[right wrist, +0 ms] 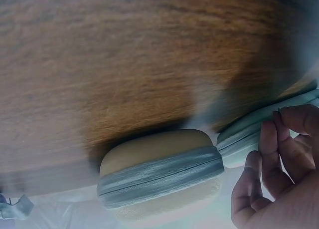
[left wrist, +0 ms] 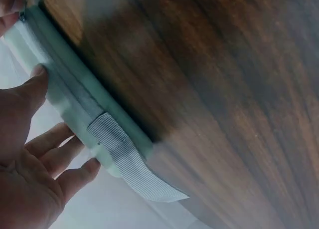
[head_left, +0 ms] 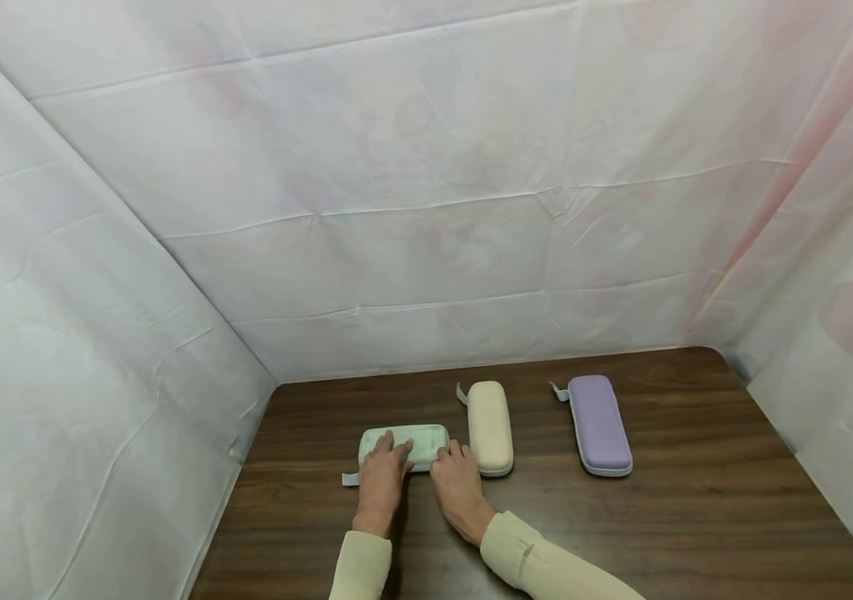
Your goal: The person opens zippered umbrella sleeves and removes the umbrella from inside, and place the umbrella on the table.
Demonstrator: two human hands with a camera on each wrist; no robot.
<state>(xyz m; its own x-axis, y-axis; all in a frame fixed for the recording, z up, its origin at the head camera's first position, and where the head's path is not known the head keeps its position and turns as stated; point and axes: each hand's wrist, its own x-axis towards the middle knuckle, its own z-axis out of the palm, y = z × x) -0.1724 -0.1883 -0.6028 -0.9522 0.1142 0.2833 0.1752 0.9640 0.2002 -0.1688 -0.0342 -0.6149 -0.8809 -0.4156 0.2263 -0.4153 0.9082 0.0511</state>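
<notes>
A mint green zip case (head_left: 426, 439) lies crosswise on the table, its grey ribbed strap (left wrist: 132, 159) sticking out at the left end. My left hand (head_left: 381, 482) rests on it with fingers spread, the thumb near the zipper side in the left wrist view. At the case's right front corner, my right hand (head_left: 459, 492) pinches the small zipper pull (right wrist: 278, 109) between thumb and fingertips. The zipper looks closed along the part I see. Just right of that hand lies a cream zip case (head_left: 489, 427), lengthwise, close to the green one's end.
A purple zip case (head_left: 601, 423) with a grey strap lies farther right. All three cases sit on a dark wood-grain table (head_left: 696, 517). Pale patterned sheets (head_left: 426, 250) hang behind the table and on both sides.
</notes>
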